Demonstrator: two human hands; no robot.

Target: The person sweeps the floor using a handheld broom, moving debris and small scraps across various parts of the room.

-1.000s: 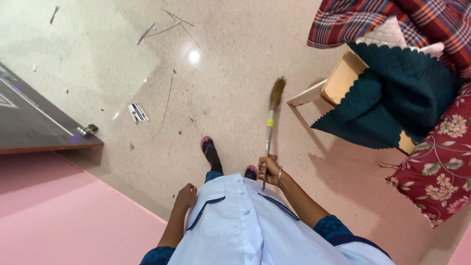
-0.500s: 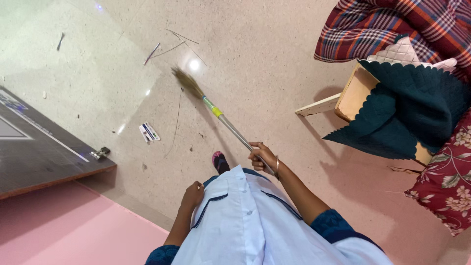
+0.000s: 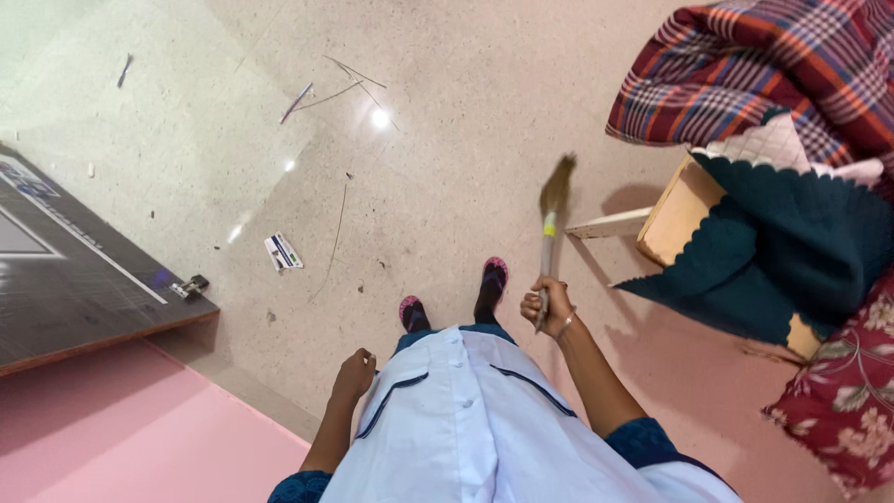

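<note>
My right hand (image 3: 549,307) is closed around the thin metal handle of a broom (image 3: 549,237), with my fingers wrapped right round it and a bangle on my wrist. The broom points away from me, its brush end raised over the floor (image 3: 447,186) on the right, just beside the pale wooden corner of a bed (image 3: 675,210). A yellow and green band sits where the handle meets the bristles

My left hand (image 3: 354,373) hangs at my side, loosely curled and holding nothing, touching the edge of my light blue coat (image 3: 466,428). My two feet in dark sandals (image 3: 452,298) with pink edges stand on the floor just beyond the coat's hem, between my hands

A small white card (image 3: 282,251) with stripes lies on the floor to the left of my feet. Farther off, near a bright spot of reflected light, a few thin sticks (image 3: 345,84) lie scattered. At the left edge a dark door (image 3: 74,270) stands open with a small metal catch at its corner, and a pink wall (image 3: 121,428) is near me on the left. On the bed at the right lie a plaid blanket (image 3: 773,65), a dark green quilt (image 3: 801,242) with a scalloped edge, and a red flowered cloth (image 3: 847,382)
</note>
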